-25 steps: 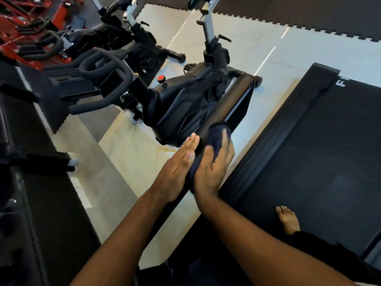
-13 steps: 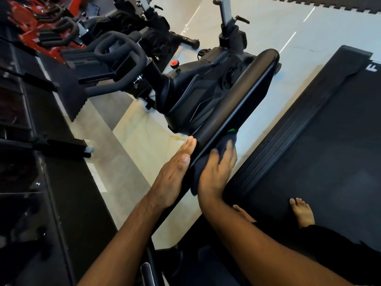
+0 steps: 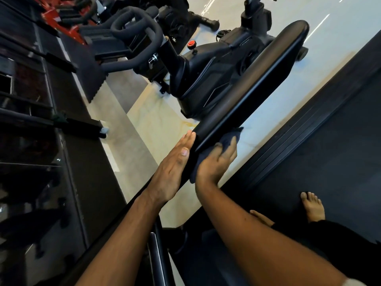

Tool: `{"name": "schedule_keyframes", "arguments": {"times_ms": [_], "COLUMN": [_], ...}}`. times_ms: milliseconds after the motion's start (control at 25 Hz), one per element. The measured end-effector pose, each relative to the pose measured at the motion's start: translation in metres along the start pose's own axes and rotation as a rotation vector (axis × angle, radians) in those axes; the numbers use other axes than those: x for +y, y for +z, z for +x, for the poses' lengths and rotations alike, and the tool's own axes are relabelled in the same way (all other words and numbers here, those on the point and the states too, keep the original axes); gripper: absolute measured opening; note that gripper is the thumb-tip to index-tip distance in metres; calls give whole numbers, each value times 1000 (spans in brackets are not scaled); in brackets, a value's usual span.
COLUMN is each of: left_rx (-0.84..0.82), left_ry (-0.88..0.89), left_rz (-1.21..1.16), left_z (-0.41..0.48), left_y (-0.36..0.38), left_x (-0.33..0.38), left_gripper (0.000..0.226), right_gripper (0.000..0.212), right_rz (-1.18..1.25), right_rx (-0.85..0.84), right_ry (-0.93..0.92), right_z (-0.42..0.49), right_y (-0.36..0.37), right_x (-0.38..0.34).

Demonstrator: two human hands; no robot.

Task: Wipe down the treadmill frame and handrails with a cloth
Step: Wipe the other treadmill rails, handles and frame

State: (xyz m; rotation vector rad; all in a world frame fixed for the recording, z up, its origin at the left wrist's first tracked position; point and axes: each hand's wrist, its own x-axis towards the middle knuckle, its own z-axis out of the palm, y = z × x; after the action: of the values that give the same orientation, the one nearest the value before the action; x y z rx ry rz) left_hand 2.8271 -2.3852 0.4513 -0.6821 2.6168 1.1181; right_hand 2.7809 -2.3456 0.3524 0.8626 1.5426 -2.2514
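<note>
We see both hands at the near stretch of the treadmill's black handrail [image 3: 257, 79], which slants from the bottom left of the view up to its rounded far end at the upper right. The left hand [image 3: 172, 172] is spread flat, its fingers [image 3: 188, 140] straight and close together. It lies along the handrail's left face with the fingertips pointing toward the far end, and it holds nothing. The right hand [image 3: 215, 164] is on the opposite side, at the handrail's lower right edge, and under it we find the dark cloth [image 3: 232, 134]. The cloth is bunched between the palm and the handrail, with a fold sticking out past the fingertips. The right fingers [image 3: 233, 146] are stretched over the cloth and a little apart, pressing it against the handrail rather than closing around it; we cannot see the thumb.

To the right of the handrail lies the treadmill belt [image 3: 334, 153], with a ribbed side rail [image 3: 294, 129] along its left edge. A bare foot [image 3: 312, 207] stands on the belt near the bottom of the view. Beyond the handrail, on the pale floor [image 3: 156, 124], stands a black exercise bike [image 3: 206, 79] with a red knob [image 3: 191, 43] on top
</note>
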Motion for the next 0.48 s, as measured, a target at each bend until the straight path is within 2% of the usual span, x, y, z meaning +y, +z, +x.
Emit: {"name": "schedule_keyframes", "arguments": {"times_ms": [40, 80, 160, 200, 240, 320, 360, 400, 480], "left_rx": [7, 17, 30, 30, 25, 18, 24, 35, 55], "left_ry": [-4, 4, 25, 21, 7, -21, -29, -34, -54], "left_rz": [1, 4, 4, -1, 1, 0, -13, -29, -84], "left_z": [-4, -6, -10, -11, -13, -18, -21, -24, -31], "left_y": [-1, -1, -1, -1, -2, -7, -9, -10, -12], "left_x": [-1, -4, -9, -10, -11, -14, -17, -21, -31], "left_gripper": [63, 63, 59, 58, 58, 62, 62, 62, 55], "right_gripper": [50, 50, 51, 50, 50, 53, 54, 55, 55], "right_rz": [0, -10, -47, -71, -88, -31, -15, -21, -65], "right_rx": [4, -5, -93, -110, -90, 17, 12, -17, -136], "right_ry": [133, 92, -266, -386, -400, -32, 148, 146, -179], "right_z": [1, -6, -36, -40, -30, -10, -13, -24, -67], "right_y": [2, -1, -9, -8, -3, 4, 3, -3, -13], "right_x": [-1, -5, -12, -7, -1, 18, 21, 21, 14]}}
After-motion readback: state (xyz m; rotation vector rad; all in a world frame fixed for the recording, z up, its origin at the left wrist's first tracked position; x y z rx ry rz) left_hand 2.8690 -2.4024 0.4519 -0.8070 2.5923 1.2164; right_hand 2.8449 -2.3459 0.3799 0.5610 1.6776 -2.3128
